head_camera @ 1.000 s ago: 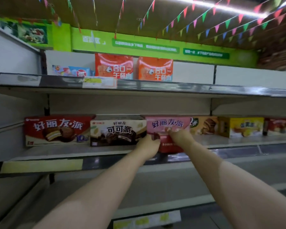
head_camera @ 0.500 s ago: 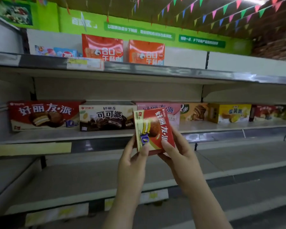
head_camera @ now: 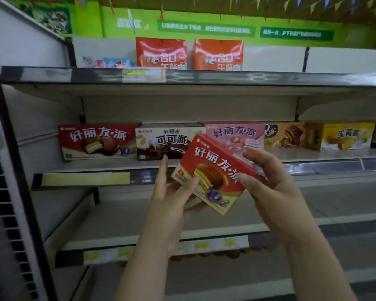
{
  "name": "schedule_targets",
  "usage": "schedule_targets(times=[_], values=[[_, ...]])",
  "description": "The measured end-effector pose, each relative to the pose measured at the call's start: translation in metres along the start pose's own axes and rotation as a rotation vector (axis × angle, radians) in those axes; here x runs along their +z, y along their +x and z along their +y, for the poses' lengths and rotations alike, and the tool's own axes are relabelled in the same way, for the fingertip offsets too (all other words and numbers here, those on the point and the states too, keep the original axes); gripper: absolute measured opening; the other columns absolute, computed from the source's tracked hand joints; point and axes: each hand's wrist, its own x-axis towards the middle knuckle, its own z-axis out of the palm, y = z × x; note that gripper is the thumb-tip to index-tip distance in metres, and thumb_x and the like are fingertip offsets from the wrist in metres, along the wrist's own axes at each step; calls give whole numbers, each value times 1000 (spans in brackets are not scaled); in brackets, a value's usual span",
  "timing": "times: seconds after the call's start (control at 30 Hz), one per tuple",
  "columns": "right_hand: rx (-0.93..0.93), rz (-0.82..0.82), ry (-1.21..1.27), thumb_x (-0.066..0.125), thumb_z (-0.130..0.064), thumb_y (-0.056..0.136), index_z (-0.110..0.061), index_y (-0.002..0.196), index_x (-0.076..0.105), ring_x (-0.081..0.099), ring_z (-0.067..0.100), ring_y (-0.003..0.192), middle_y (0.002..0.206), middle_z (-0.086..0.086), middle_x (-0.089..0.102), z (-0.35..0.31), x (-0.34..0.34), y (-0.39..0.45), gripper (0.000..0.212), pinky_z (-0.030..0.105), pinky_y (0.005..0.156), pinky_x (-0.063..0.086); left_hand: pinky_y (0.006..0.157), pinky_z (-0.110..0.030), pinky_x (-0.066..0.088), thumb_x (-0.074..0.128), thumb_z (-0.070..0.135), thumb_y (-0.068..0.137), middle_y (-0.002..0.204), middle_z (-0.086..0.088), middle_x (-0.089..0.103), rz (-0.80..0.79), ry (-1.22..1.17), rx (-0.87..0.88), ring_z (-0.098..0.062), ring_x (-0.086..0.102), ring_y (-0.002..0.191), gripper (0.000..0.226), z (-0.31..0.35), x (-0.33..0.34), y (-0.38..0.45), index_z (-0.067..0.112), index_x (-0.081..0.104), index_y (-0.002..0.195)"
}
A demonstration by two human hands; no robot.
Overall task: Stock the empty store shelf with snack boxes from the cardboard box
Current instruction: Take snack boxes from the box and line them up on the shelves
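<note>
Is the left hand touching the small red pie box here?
Touching. The head view shows the left hand under the tilted small red pie box, its thumb pressed against the box's front.

Dim indoor light, soft overall blur, wide-angle bending at edges, glare on shelf rail (head_camera: 258,78)

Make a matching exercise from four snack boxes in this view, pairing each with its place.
Things:
1. small red box
2. large red box
3. brown cocoa box
4. yellow box

Places:
A. far right of the middle shelf row
B. held tilted in both hands
C. far left of the middle shelf row
D. second from left in the row

Pairs: 1-B, 2-C, 3-D, 4-A
</note>
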Motion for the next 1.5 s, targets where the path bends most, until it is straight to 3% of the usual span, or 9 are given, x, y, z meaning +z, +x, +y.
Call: schedule_targets(times=[0.1,0.2,0.5,0.63,0.77,0.9,1.27,1.37,1.5], values=[[31,49,130,93,-40,45,-18,115,58,70,22,100,114,5,66,6,15,9,81,27,72,57,82,-50,56,71,21,71,111,-8,72,-15,2,-17,-30,70,99,62,8,-13,-6,32,53,129],[100,123,202,74,-32,64,-16,113,54,72,17,85,111,10,67,22,42,12,55,24,66,57,77,-46,59,68,18,75,107,-12,73,60,-39,-20,-30,71,95,46,13,-26,-12,19,59,119],[154,99,21,54,-40,80,-35,127,55,72,11,90,99,-4,75,54,85,-18,48,20,67,57,81,-48,57,71,15,70,104,-14,73,228,-187,-39,-28,72,95,46,8,-43,-22,13,61,115],[168,159,-158,53,-53,75,-45,138,46,66,4,102,111,-16,70,39,60,-43,64,31,88,55,84,-48,55,66,16,74,105,-14,73,138,-281,-127,-27,72,94,34,-8,-24,-18,14,63,108],[208,336,-191,60,-29,87,-34,129,57,66,16,110,117,-8,70,-1,-4,-81,42,45,96,50,77,-45,59,66,21,77,105,-9,74,-11,-353,-260,-24,72,96,42,-36,31,-23,13,61,118],[148,549,-266,57,-38,80,-34,113,66,68,17,103,104,-5,74,-55,-65,-129,34,41,94,53,77,-43,60,67,22,76,100,-6,75,-167,-332,-333,-21,73,88,40,-69,110,-55,17,63,115],[58,862,-433,83,-68,43,-30,126,60,70,17,99,108,-1,73,-202,-258,-298,94,38,84,52,89,-43,54,66,27,83,100,3,75,-535,-184,-477,-17,72,93,41,-163,365,-198,29,61,124],[47,910,-466,67,-51,69,-29,129,57,68,16,102,107,-4,74,-240,-306,-327,65,40,89,52,84,-40,55,63,26,88,100,1,75,-591,-213,-528,-17,73,91,38,-184,425,-220,27,61,125],[21,997,-455,63,-41,70,-34,116,61,69,17,97,100,-4,75,-265,-366,-347,47,42,90,53,91,-44,51,63,40,70,98,0,76,-647,-163,-554,-21,72,93,53,-214,489,-230,28,62,122]])
